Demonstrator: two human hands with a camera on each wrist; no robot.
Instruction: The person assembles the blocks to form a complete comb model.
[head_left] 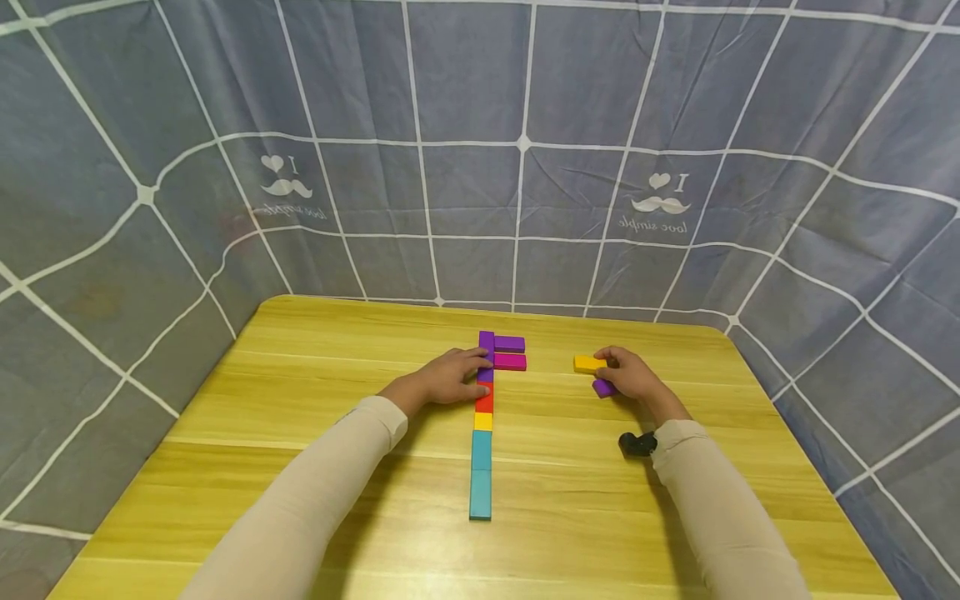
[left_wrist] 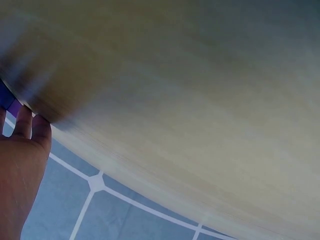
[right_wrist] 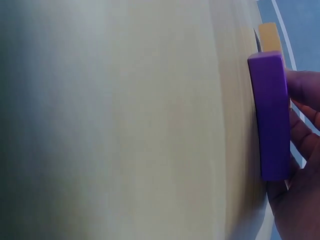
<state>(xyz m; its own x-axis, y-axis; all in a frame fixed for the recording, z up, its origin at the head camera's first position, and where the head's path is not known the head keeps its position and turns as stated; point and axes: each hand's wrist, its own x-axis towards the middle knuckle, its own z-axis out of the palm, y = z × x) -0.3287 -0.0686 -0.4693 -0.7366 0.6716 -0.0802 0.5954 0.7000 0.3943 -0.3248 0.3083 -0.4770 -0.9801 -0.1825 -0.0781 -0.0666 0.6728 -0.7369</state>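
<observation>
A straight column of flat blocks runs down the middle of the table: purple [head_left: 486, 342] at the far end, then red [head_left: 483, 404], yellow [head_left: 483, 422] and teal [head_left: 482, 450]. My left hand [head_left: 453, 377] rests its fingertips on the purple and red part of the column, fingers slightly bent. To the right, my right hand [head_left: 628, 375] pinches a yellow block [head_left: 587, 364] by its right end. A loose purple block [head_left: 603, 388] lies just nearer, beside that hand; in the right wrist view this purple block [right_wrist: 270, 115] partly hides the yellow block [right_wrist: 270, 37].
A purple block [head_left: 510, 343] and a magenta block [head_left: 510, 362] extend rightward from the column's far end. A black object [head_left: 636, 444] shows at the right wrist. Grey gridded cloth [head_left: 480, 192] stands behind and beside the wooden table [head_left: 375, 517].
</observation>
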